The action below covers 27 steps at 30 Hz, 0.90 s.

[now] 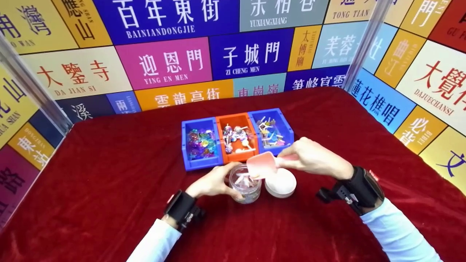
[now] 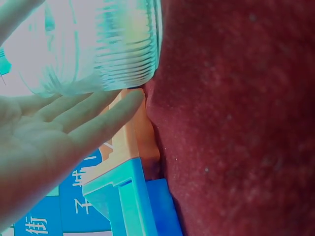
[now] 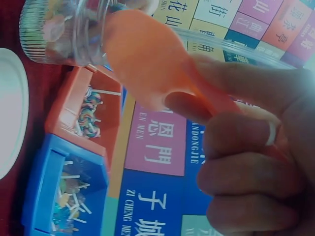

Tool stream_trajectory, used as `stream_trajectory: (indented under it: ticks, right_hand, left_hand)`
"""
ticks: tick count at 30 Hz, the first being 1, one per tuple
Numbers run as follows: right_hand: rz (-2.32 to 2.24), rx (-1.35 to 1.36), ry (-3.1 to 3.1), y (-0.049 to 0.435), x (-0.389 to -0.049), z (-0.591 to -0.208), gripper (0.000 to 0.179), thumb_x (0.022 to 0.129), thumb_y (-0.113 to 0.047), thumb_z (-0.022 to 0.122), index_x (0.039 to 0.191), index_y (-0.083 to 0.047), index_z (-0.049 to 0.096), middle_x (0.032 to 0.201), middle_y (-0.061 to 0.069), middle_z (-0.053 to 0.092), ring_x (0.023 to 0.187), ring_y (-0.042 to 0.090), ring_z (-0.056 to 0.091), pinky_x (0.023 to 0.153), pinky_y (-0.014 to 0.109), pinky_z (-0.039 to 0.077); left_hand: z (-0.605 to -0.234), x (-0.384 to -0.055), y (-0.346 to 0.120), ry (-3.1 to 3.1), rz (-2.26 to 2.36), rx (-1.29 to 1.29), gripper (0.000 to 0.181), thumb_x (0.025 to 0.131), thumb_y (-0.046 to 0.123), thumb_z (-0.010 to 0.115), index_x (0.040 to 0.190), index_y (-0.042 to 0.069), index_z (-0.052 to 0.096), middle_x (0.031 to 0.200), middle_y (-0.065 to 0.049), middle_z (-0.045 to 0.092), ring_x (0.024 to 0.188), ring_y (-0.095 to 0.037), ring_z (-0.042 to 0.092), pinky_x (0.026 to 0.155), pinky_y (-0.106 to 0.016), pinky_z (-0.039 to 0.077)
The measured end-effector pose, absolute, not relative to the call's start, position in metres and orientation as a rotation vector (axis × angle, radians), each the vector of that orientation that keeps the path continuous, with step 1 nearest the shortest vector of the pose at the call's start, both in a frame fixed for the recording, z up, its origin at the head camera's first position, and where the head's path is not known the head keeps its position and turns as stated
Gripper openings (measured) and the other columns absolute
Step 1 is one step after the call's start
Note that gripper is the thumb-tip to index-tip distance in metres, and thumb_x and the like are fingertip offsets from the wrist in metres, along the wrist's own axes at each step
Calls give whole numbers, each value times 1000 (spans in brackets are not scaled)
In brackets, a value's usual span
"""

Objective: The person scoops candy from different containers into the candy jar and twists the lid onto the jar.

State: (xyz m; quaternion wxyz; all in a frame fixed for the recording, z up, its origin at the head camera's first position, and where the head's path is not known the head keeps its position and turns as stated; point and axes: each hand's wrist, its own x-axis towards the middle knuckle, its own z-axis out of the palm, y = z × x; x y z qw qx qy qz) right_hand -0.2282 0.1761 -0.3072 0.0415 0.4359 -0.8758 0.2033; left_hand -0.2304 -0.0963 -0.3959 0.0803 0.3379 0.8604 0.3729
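Note:
My left hand (image 1: 213,183) holds a clear jar (image 1: 251,196) with a ribbed lower wall, thumb on the near side and fingers round the far side. Small pieces with pale sticks show inside the jar's mouth. In my right hand (image 1: 316,158) is a pink scoop (image 1: 260,163), its handle gripped in curled fingers. The scoop's blade tilts down at the jar's rim, as the right wrist view also shows with the scoop (image 3: 145,54) overlapping the mouth. A round white lid (image 1: 281,185) lies just right of the jar.
Behind the jar stands a three-part tray (image 1: 186,154), blue, orange and blue. Its left part has colourful shiny pieces (image 1: 202,143), the middle small lollipops (image 1: 236,134), the right stick-ended pieces (image 1: 269,133). A red cloth (image 1: 120,182) covers the table; printed panels (image 1: 164,65) stand behind.

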Motion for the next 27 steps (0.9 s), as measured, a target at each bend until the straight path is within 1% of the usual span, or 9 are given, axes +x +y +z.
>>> stream_trajectory:
  ticks: [2,7,12,15,20,24,27]
  right_hand:
    - [590,1337,-2666,175,-226,-305,16,84,-27,61,75,-20,71,65,-12,63,54,-1,47,51,17,40]
    - [518,1316,-2665,171,-223,-302,19,85,-30,59,69,-22,68,58,-15,57,49,-1,41,47,16,35]
    - [488,1324,-2668,169,-223,-300,20,85,-30,58,69,-22,67,55,-14,54,49,0,38,46,16,32]
    - [512,1326,-2670,170,-225,-301,19,85,-30,59,70,-22,68,57,-15,55,49,0,39,47,17,34]
    - [605,1306,-2720,174,-230,-305,20,84,-32,60,74,-18,70,62,-14,60,52,0,45,50,17,39]
    - [657,1286,-2765,177,-236,-308,22,84,-33,60,78,-14,71,65,-11,62,55,1,49,53,19,42]
    - [667,1291,-2763,177,-240,-310,23,83,-33,61,81,-12,71,67,-9,64,57,2,51,54,19,43]
  left_hand:
    - [-396,-230,-96,2572,1118,1015,77,61,28,81,126,8,45,115,-8,57,103,-19,54,89,-30,43]
    - [-395,-231,-96,2562,1116,1014,78,61,25,81,127,6,44,116,-11,57,104,-21,54,91,-32,41]
    - [-393,-230,-96,2587,1080,1012,80,61,25,81,129,5,42,117,-12,56,105,-20,53,92,-32,41]
    - [-392,-230,-97,2596,1059,1014,82,62,25,81,130,4,41,119,-12,55,107,-21,52,93,-32,40]
    - [-390,-230,-102,2526,1095,1001,84,65,27,78,132,-1,37,124,-17,51,110,-25,52,91,-34,43]
    - [-386,-232,-111,2469,1200,963,74,72,27,73,130,-5,39,124,-19,50,111,-28,51,89,-37,44]
    - [-382,-235,-120,2503,1300,941,61,77,27,69,124,-5,46,119,-20,53,107,-31,53,88,-40,45]
